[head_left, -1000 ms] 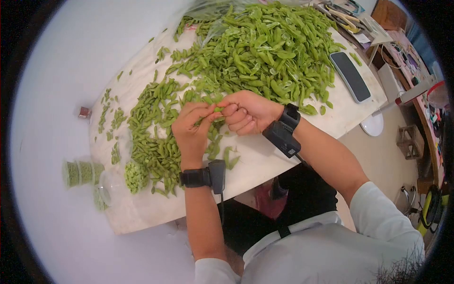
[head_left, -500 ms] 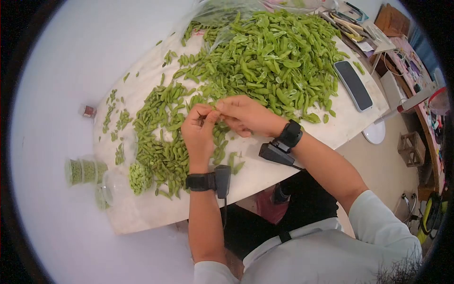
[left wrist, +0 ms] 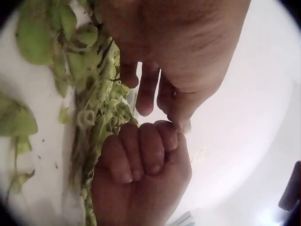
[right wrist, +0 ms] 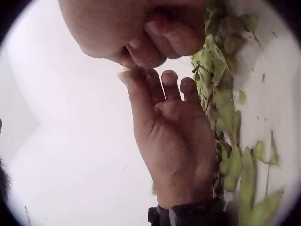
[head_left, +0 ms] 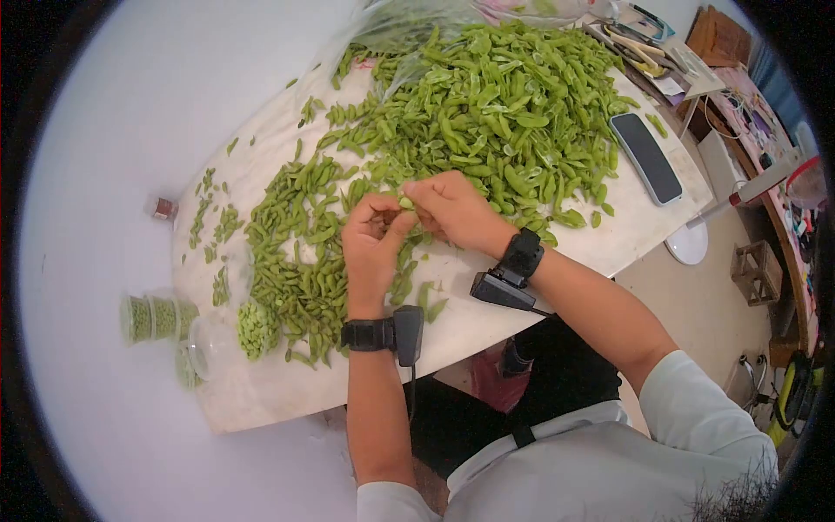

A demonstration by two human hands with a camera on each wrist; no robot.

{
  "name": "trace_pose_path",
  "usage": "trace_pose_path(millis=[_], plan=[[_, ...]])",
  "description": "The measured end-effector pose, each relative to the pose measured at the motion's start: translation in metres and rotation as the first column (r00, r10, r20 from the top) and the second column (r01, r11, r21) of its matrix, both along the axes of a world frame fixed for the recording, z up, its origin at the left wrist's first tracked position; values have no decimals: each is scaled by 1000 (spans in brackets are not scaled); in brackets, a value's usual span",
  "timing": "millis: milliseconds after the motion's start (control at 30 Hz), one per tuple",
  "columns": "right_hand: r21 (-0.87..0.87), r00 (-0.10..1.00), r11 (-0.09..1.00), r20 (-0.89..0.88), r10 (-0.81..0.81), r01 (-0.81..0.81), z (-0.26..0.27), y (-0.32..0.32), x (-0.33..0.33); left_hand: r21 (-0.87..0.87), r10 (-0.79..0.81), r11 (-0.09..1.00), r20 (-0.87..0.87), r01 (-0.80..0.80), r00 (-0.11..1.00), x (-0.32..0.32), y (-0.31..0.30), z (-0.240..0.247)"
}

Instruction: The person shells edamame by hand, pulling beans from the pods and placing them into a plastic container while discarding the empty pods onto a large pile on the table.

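Between both hands' fingers [head_left: 394,222] sits one pod [head_left: 405,203].

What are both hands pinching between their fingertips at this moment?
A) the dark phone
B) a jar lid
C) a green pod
C: in the head view the left hand and the right hand meet fingertip to fingertip on a small green pod, while the phone lies apart near the table's edge.
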State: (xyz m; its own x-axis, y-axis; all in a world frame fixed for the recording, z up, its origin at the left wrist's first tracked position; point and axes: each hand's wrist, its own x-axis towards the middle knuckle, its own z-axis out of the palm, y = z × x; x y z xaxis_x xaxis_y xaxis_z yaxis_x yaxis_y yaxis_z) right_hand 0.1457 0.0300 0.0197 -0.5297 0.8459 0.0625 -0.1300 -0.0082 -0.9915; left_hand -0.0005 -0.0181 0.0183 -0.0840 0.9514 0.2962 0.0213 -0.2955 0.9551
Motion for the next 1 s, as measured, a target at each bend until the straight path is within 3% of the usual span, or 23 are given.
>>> trace_pose_path(millis=[67,167,367,567,667,767,833,900,933,1000], plan=[[60,997,996,41,-64,61,-3,2,0,-46,-14,999,24,15,1000,4,1,0],[126,994,987,27,-104,100,-9,4,-5,29,28,999,40,-29,999,7,1,-2],[158,994,983,52,-100,91,-9,6,-6,95,82,993,-112,-71,990,2,1,-3],[40,990,992,-78,-117,120,-4,3,-6,156,180,975,-145,-158,973,2,3,-1],[-2,992,998,-112,-64,64,-5,4,-5,82,256,963,3,-255,967,-2,1,1],[33,974,981,127,186,-191,0,5,2,148,468,874,4,-464,884,-13,-1,13],[-143,945,981,-317,83,-134,12,4,10,178,554,820,-6,-544,833,-12,-11,35],[-293,789,947,-609,-81,-129,22,10,13,224,618,772,-50,-594,784,-21,-26,54],[-248,880,959,-474,4,-138,23,7,15,253,636,759,-93,-600,766,-30,-36,61],[-152,935,966,-321,153,-210,15,-1,9,260,663,745,-191,-614,724,-59,-59,66]])
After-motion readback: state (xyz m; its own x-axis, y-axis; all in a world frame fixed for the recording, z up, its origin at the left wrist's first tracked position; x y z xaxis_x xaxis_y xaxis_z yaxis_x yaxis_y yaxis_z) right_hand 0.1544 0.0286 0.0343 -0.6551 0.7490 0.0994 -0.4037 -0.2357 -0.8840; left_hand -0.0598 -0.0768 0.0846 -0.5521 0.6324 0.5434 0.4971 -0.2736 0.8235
